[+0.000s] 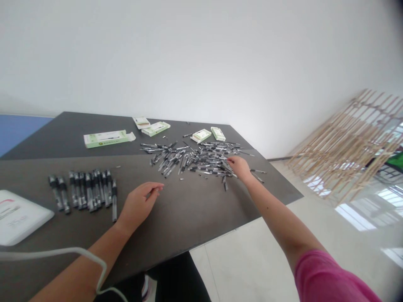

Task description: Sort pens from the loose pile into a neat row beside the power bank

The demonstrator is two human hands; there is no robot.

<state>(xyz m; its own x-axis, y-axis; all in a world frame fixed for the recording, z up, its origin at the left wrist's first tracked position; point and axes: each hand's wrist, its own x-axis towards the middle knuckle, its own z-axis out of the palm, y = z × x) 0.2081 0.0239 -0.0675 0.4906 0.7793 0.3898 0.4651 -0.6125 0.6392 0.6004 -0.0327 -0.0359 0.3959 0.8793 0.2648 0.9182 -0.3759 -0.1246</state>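
Observation:
A loose heap of black and clear pens lies on the dark table. My right hand reaches into the heap's right edge, fingers curled on the pens there; what it grips is hidden. My left hand rests on the table nearer me, fingers curled together, apparently pinching a small piece I cannot make out. Just left of it a row of several pens lies side by side.
Small green and white boxes lie at the table's far side, some open. A white flat case sits at the left edge, a white cable crosses in front. A wooden lattice rack stands on the floor at right.

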